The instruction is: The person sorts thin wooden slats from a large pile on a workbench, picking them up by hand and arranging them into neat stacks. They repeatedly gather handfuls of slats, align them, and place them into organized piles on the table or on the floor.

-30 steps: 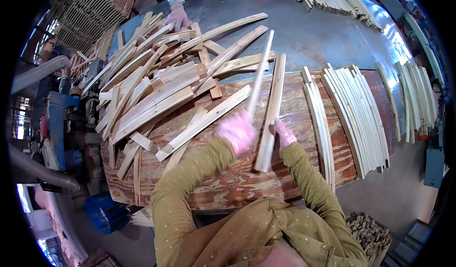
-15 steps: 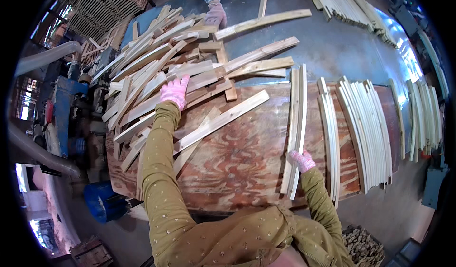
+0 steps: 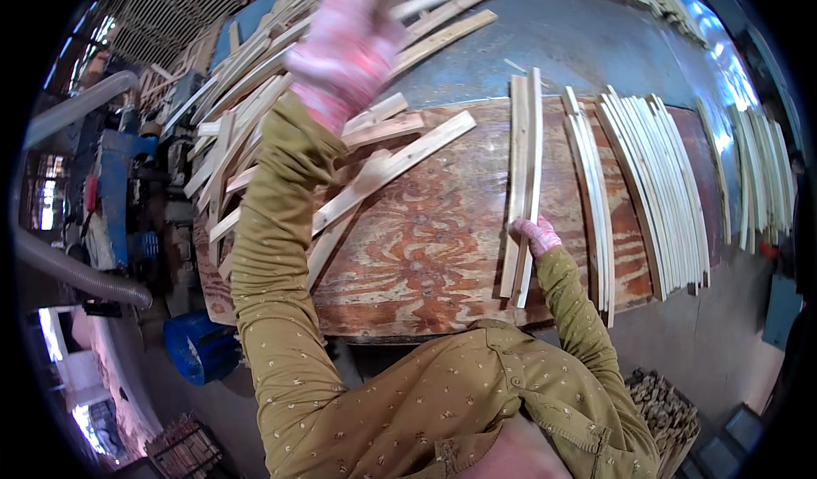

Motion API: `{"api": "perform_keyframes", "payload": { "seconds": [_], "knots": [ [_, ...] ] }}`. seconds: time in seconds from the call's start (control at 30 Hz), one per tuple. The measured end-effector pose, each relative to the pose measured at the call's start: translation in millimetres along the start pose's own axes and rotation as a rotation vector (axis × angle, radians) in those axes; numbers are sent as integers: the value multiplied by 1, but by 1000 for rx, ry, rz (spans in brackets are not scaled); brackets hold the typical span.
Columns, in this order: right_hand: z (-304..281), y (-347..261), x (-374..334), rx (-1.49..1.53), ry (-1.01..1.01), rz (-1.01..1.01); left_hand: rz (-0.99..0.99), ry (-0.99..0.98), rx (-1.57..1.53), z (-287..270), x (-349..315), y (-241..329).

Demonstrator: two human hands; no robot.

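My left hand (image 3: 349, 49), in a pink and white glove, is raised high over the heap of wooden strips (image 3: 255, 62). Motion smears its fingers, so I cannot make out whether they grip anything. On the right, my gloved right hand (image 3: 538, 235) is closed around the near part of a pale wooden strip (image 3: 533, 155). Close along its left side lies another wooden strip (image 3: 517, 172). Between my arms, a longer light strip (image 3: 396, 171) lies slantwise across another one. Part of the heap is hidden behind my left hand and sleeve.
Right of my right hand stand a narrow bundle of strips (image 3: 590, 198) and a wider row (image 3: 655, 189) on the worn plywood board (image 3: 425, 249). Blue machinery (image 3: 123, 198) with hoses is at the left, above a blue bucket (image 3: 200, 349). More strips (image 3: 757, 172) lie far right.
My left hand has risen off the heap toward the camera. Several strips in the heap have shifted. The whole view has moved, and the other person's gloved hands no longer show. My right hand keeps its hold.
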State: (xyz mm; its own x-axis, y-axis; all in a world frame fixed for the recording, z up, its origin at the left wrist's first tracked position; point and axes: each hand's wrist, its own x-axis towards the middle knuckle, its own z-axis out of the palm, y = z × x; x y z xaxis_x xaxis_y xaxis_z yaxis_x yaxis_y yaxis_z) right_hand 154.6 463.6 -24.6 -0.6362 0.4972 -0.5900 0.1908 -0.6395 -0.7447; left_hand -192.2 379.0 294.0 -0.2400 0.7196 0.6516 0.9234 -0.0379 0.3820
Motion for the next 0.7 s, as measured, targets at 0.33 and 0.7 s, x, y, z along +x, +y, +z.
{"api": "perform_keyframes", "payload": {
  "seconds": [0.33,0.7],
  "knots": [
    [44,-44,-56,-1476,436,-66,-1231,465,-1024,55,-21,-53],
    [-1,-26,-43,-635,-17,-235,-1422,82,-844,147,-152,-109]
  ]
}}
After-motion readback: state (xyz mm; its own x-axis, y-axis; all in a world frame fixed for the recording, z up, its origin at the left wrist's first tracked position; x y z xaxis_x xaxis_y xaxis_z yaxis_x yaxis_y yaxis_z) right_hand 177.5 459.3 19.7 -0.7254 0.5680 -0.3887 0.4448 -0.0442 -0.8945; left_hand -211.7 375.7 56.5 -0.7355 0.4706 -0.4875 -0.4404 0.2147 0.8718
